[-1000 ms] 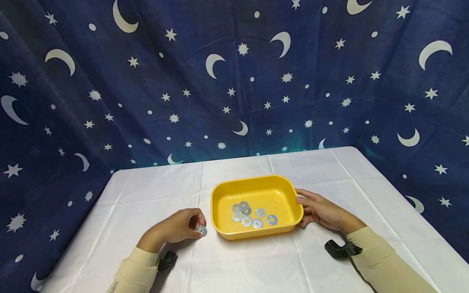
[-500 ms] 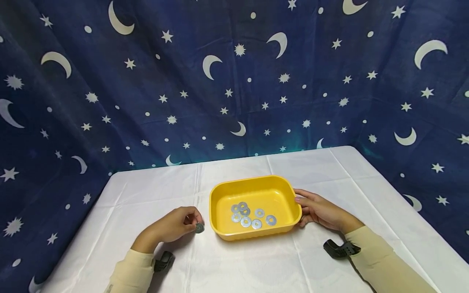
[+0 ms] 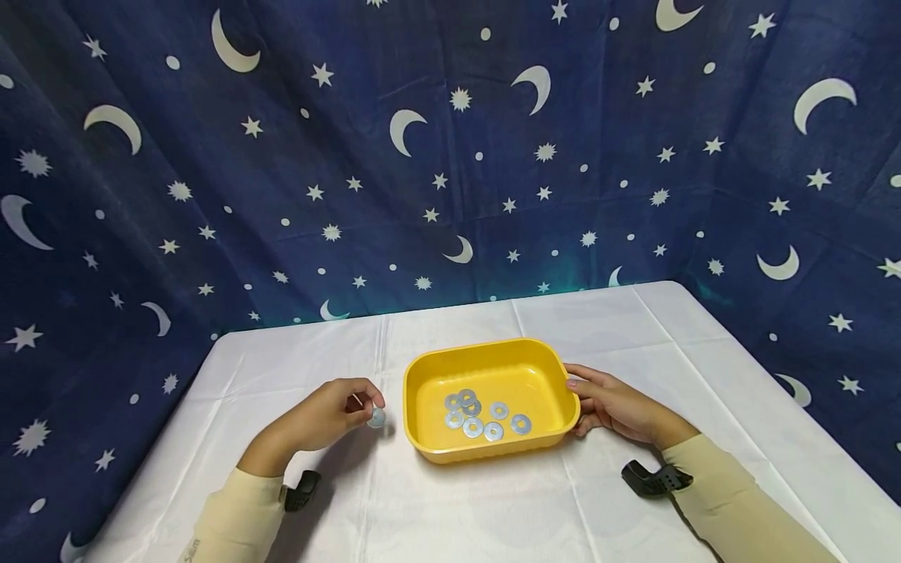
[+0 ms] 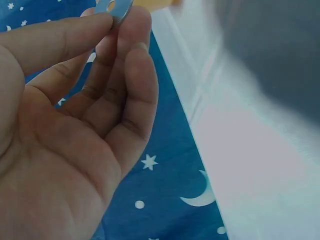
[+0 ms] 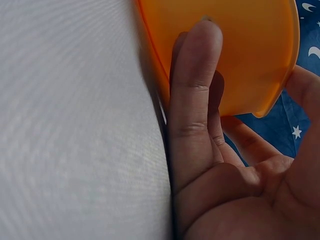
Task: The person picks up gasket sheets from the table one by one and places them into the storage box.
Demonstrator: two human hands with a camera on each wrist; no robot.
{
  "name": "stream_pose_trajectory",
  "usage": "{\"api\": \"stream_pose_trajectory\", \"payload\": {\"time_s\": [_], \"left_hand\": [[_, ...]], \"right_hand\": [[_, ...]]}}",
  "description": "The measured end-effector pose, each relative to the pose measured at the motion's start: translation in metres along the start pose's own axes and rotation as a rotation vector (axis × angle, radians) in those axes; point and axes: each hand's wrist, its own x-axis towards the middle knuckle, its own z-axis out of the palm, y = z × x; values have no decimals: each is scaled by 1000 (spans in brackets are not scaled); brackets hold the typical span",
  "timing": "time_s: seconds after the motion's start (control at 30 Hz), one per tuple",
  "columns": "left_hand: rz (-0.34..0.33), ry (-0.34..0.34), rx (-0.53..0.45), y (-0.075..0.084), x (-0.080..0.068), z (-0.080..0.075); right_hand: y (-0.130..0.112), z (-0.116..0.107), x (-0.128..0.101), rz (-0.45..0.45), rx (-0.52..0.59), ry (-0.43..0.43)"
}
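Observation:
A metal washer (image 3: 377, 417) is pinched between the thumb and fingertips of my left hand (image 3: 320, 414), raised a little above the table left of the tub. In the left wrist view, part of that washer (image 4: 120, 10) shows at the top edge. My right hand (image 3: 622, 405) holds the right end of a yellow plastic tub (image 3: 486, 453), its thumb at the rim. The right wrist view shows the fingers (image 5: 192, 95) against the tub's outer wall (image 5: 255, 60). Several flat washers (image 3: 473, 427) lie on the tub floor, a few overlapping.
The tub stands on a table with a creased white cloth (image 3: 457, 516). Behind and beside it hangs a dark blue curtain (image 3: 352, 141) with moons and stars. A black band (image 3: 656, 478) is on the right sleeve, another black band (image 3: 301, 491) on the left.
My left hand has lifted the washer from near the table, moving up and slightly left, and the washer has turned. The right hand and the tub have stayed in place.

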Motion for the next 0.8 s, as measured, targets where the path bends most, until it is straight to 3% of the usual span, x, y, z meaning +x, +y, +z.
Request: {"api": "stream_pose_trajectory", "payload": {"time_s": [0.33,0.8], "left_hand": [[69,8,21,24,11,-8],[114,-82,61,60,41,2]], "right_hand": [[2,-2,-2,1,3,4],[2,0,0,0,14,10]]}}
